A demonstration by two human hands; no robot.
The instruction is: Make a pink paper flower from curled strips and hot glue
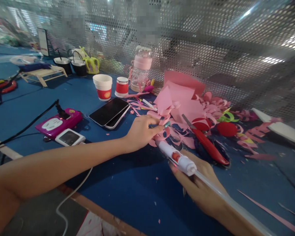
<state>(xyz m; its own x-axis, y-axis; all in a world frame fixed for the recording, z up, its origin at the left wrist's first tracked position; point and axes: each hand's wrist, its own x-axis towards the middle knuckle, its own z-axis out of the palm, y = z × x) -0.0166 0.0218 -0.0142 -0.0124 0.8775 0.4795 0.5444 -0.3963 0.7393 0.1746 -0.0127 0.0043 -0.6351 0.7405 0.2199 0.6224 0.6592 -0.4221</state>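
Observation:
My right hand point(199, 180) is wrapped round a white hot glue gun point(175, 157), its nozzle pointing up and left. A long translucent glue stick point(226, 196) trails out of its back end over my wrist. Just beyond the nozzle, my left hand point(146, 131) has thumb and index finger pinched together on a curled pink paper strip point(166, 132). A small teal bit point(167, 124) shows at these fingertips; what it is I cannot make out. Loose pink strips and sheets of pink paper point(182, 98) lie just past both hands.
Right of the paper lies a red-handled cutter or knife point(208, 146) near red round pieces point(226, 129). Phones point(109, 111), paper cups point(103, 87) and a clear bottle point(140, 70) stand farther back. A purple power strip point(60, 123) with cables is at left. A perforated metal screen point(211, 39) closes the back.

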